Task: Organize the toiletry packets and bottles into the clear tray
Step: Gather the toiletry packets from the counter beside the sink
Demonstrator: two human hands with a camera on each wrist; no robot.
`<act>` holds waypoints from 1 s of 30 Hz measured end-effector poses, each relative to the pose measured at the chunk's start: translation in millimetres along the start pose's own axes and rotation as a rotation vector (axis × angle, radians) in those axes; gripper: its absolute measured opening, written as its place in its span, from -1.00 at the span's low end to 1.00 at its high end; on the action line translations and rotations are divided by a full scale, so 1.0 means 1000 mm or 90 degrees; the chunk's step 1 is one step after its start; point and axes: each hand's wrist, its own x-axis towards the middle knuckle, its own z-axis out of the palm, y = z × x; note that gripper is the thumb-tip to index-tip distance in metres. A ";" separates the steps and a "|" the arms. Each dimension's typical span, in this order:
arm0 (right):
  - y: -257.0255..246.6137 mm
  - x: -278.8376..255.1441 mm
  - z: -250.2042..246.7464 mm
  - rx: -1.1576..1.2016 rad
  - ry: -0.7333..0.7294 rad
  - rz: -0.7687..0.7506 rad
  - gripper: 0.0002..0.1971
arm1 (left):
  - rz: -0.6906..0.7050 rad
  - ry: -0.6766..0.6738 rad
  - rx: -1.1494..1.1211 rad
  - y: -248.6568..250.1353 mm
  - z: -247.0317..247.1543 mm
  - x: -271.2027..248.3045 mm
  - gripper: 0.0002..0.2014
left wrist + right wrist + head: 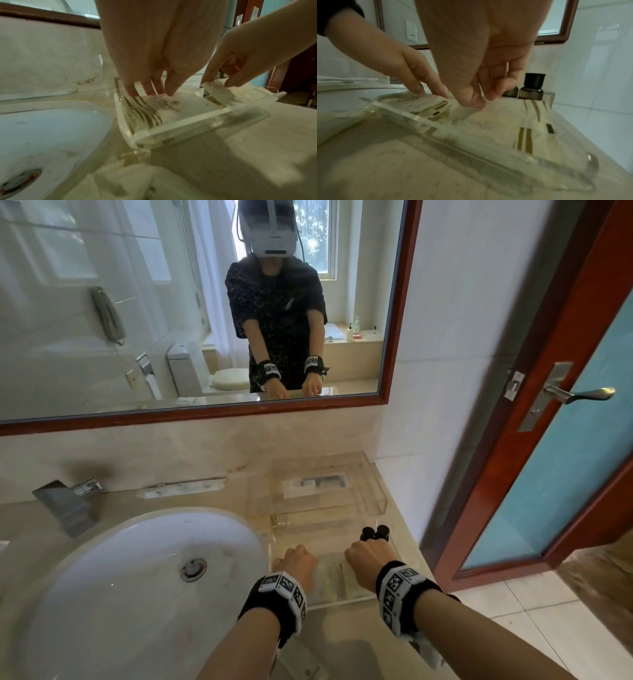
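Head view is showing both of my hands reaching down into the near end of the clear tray (356, 599), which is sitting on the marble bench (359, 642) to the right of the white sink (137, 570). My left hand (298, 564) is working at the tray's left side and my right hand (368, 559) at its right side. Two dark-capped bottles (375, 533) are standing upright inside the tray just beyond my right hand, close to its right wall.

Left wrist view is showing my left fingers (169, 86) extended fairly straight, their tips pressing down on a white packet with gold stripes (154, 109) lying flat in the tray's near left corner. In the same view my right hand is pinching the raised edge of a second white packet (217, 90) between thumb and forefinger, so that packet is tilting up off the others.

Right wrist view is showing my right fingers (491, 93) narrowed together over the packets, with more gold-striped packets lying on the tray floor near the right wall.

Farther along the bench, a second clear tray (329, 484) is holding a flat white sachet (313, 484). A chrome tap (66, 501) is standing at the sink's far left.
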 end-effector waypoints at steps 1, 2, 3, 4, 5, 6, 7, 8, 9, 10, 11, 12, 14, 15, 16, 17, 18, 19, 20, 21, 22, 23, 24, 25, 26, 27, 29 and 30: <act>0.000 0.000 0.003 0.009 -0.001 -0.003 -0.72 | 0.007 0.000 -0.003 -0.001 0.002 -0.001 -0.57; 0.000 0.000 0.005 0.021 -0.002 -0.007 -0.71 | 0.010 -0.001 -0.011 -0.002 0.004 -0.001 -0.55; 0.000 0.000 0.008 0.032 -0.002 -0.010 -0.70 | 0.010 -0.005 -0.020 -0.003 0.007 -0.002 -0.54; 0.001 0.000 0.010 0.042 -0.004 -0.014 -0.69 | 0.011 -0.009 -0.023 -0.004 0.008 -0.004 -0.55; 0.001 0.001 0.013 0.046 -0.006 -0.017 -0.68 | 0.009 -0.015 -0.028 -0.005 0.008 -0.006 -0.56; 0.001 0.002 0.014 0.048 -0.009 -0.018 -0.68 | 0.009 -0.017 -0.030 -0.006 0.010 -0.007 -0.57; 0.001 0.003 0.015 0.051 -0.012 -0.019 -0.67 | 0.009 -0.018 -0.035 -0.007 0.010 -0.008 -0.57; 0.000 0.003 0.015 0.057 -0.013 -0.020 -0.67 | 0.012 -0.017 -0.037 -0.007 0.010 -0.010 -0.57; -0.001 0.004 0.014 0.066 -0.010 -0.020 -0.65 | 0.017 -0.015 -0.044 -0.008 0.010 -0.011 -0.57; -0.003 0.004 0.011 0.078 -0.002 -0.021 -0.64 | 0.023 -0.011 -0.057 -0.008 0.010 -0.012 -0.56; -0.006 0.006 0.007 0.091 0.009 -0.023 -0.64 | 0.032 -0.004 -0.076 -0.010 0.009 -0.013 -0.54; -0.010 0.008 0.004 0.107 0.023 -0.027 -0.65 | 0.042 0.008 -0.096 -0.012 0.007 -0.016 -0.51; -0.020 0.016 -0.004 0.141 0.049 -0.034 -0.64 | 0.057 0.047 -0.131 -0.019 0.001 -0.023 -0.46; -0.027 0.021 -0.009 0.157 0.061 -0.039 -0.62 | 0.058 0.072 -0.146 -0.024 -0.002 -0.029 -0.44; -0.036 0.026 -0.013 0.171 0.074 -0.045 -0.60 | 0.053 0.098 -0.161 -0.032 -0.004 -0.035 -0.43; -0.046 0.031 -0.018 0.182 0.085 -0.052 -0.59 | 0.045 0.123 -0.172 -0.041 -0.006 -0.041 -0.42; -0.057 0.035 -0.024 0.187 0.097 -0.062 -0.57 | 0.035 0.145 -0.177 -0.052 -0.007 -0.047 -0.42; -0.070 0.039 -0.030 0.188 0.109 -0.073 -0.56 | 0.024 0.158 -0.178 -0.066 -0.008 -0.053 -0.43; -0.083 0.043 -0.036 0.188 0.122 -0.088 -0.55 | 0.012 0.162 -0.180 -0.081 -0.008 -0.059 -0.44; -0.098 0.047 -0.041 0.185 0.133 -0.108 -0.54 | -0.004 0.165 -0.185 -0.098 -0.007 -0.066 -0.44; -0.113 0.050 -0.047 0.175 0.139 -0.128 -0.54 | -0.028 0.167 -0.196 -0.115 -0.006 -0.074 -0.43; -0.129 0.054 -0.053 0.161 0.141 -0.147 -0.53 | -0.055 0.170 -0.206 -0.133 -0.006 -0.084 -0.43; -0.145 0.057 -0.059 0.153 0.144 -0.166 -0.53 | -0.083 0.173 -0.208 -0.150 -0.006 -0.095 -0.42; -0.161 0.059 -0.064 0.150 0.143 -0.184 -0.53 | -0.107 0.177 -0.205 -0.166 -0.006 -0.106 -0.41; -0.176 0.061 -0.070 0.148 0.140 -0.201 -0.53 | -0.130 0.180 -0.204 -0.182 -0.005 -0.118 -0.39; -0.193 0.062 -0.075 0.147 0.136 -0.214 -0.53 | -0.150 0.181 -0.205 -0.198 -0.004 -0.130 -0.38; -0.227 0.068 -0.083 0.157 0.118 -0.236 -0.54 | -0.192 0.187 -0.215 -0.230 0.000 -0.152 -0.39; -0.245 0.071 -0.087 0.176 0.100 -0.248 -0.55 | -0.210 0.187 -0.222 -0.246 0.002 -0.163 -0.40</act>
